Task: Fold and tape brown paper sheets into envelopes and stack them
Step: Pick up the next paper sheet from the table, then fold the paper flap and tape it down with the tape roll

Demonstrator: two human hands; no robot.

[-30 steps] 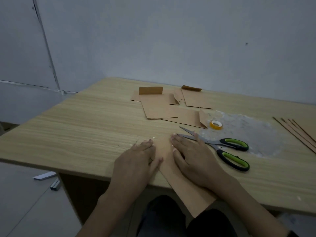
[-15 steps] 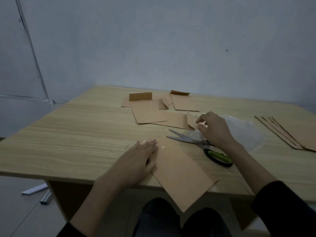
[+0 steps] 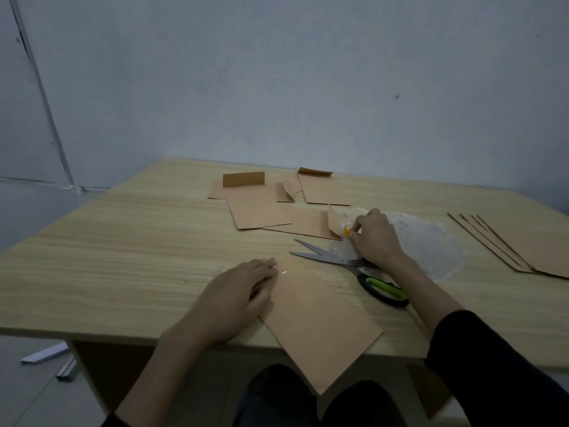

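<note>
Left hand (image 3: 237, 297) presses flat on the folded brown paper sheet (image 3: 320, 328) overhanging the table (image 3: 123, 257) edge. Right hand (image 3: 374, 238) pinches what appears to be a yellow tape roll (image 3: 347, 232) beside the scissors (image 3: 354, 266).

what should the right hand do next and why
Probably lift the tape roll and pull a strip free: the right hand pinches the roll, the left hand presses the folded sheet flat, and the scissors lie close by for cutting.
</note>
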